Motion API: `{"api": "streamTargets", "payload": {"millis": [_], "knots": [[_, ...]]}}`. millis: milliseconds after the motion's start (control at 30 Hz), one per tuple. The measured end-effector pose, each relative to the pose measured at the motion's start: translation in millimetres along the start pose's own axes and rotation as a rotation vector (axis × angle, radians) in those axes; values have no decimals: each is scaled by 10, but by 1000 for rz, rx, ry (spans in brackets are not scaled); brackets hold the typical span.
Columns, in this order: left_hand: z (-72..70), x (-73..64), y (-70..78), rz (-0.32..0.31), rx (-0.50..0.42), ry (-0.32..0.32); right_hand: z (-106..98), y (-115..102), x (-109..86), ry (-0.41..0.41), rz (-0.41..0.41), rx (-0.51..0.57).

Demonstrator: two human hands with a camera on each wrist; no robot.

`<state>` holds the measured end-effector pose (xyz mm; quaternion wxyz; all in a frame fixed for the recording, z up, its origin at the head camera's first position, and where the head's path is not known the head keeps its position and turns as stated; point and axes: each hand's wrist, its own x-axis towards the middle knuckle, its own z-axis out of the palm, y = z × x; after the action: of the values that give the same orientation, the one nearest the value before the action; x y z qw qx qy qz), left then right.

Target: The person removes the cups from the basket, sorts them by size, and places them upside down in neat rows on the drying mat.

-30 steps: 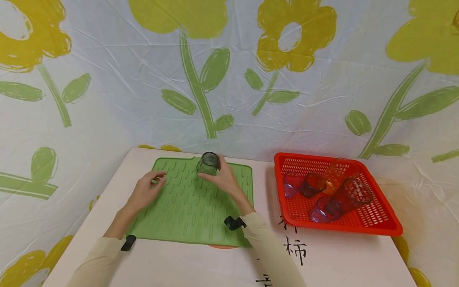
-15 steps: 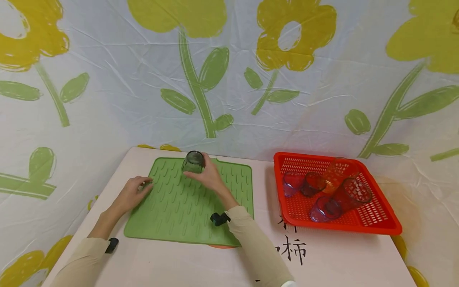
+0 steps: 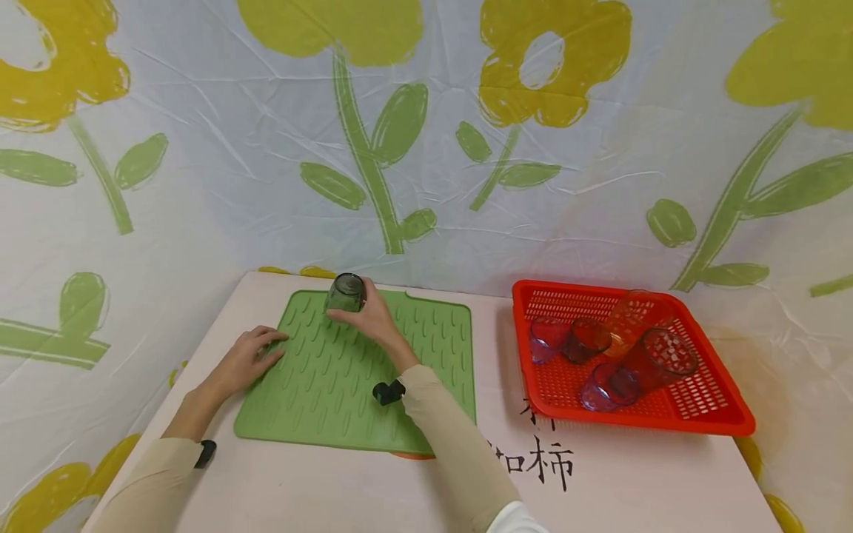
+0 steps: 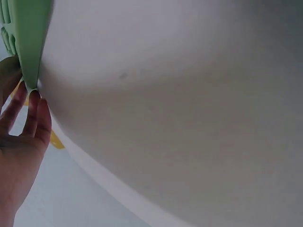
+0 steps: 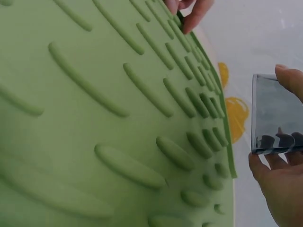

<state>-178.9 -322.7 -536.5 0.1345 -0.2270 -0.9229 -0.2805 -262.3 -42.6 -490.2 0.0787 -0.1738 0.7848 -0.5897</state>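
Observation:
My right hand (image 3: 368, 317) grips a grey-tinted drinking glass (image 3: 343, 296), thumb on the near side and fingers around the far side. It looks upside down, close over the back left part of a green ridged drying mat (image 3: 346, 385). In the right wrist view the clear wall of the glass (image 5: 274, 111) shows at the right, beyond the mat's edge. At the mat's left edge rests my left hand (image 3: 248, 359), its fingers loosely extended. The left wrist view has the fingertips (image 4: 34, 97) at the edge of the mat (image 4: 32, 38).
A red plastic basket (image 3: 636, 423) at the right of the table (image 3: 320, 485) holds several coloured glasses, among them a tall red tumbler (image 3: 660, 363), a purple glass (image 3: 600, 392) and an amber one (image 3: 623, 329). Flowered cloth (image 3: 266, 148) hangs close behind the table.
My right hand has carried the grey glass leftward over the mat. The left hand has moved left from above the mat to its left edge and stays there.

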Motion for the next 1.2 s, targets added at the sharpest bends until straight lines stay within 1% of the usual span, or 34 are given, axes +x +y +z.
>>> {"api": "streamTargets", "payload": {"millis": [300, 500, 600, 700, 867, 1000, 1200], "knots": [[16, -10, -17, -25, 1, 0, 173, -9, 137, -13, 47, -7], [23, -10, -23, -28, 2, 2, 263, 62, 194, -37, 82, -40], [25, -14, -24, -39, 0, -8, 306, 102, 215, -44, 96, -56], [18, -19, -16, -55, -1, -18, 344, 132, 240, -54, 94, -79], [3, -13, 15, -62, 4, -19, 365, 157, 253, -65, 100, -109], [0, -18, 31, -63, -5, -16, 358, 173, 238, -66, 108, -106], [16, -17, 22, -46, -6, -4, 322, 210, 233, -84, 89, -118]]}}
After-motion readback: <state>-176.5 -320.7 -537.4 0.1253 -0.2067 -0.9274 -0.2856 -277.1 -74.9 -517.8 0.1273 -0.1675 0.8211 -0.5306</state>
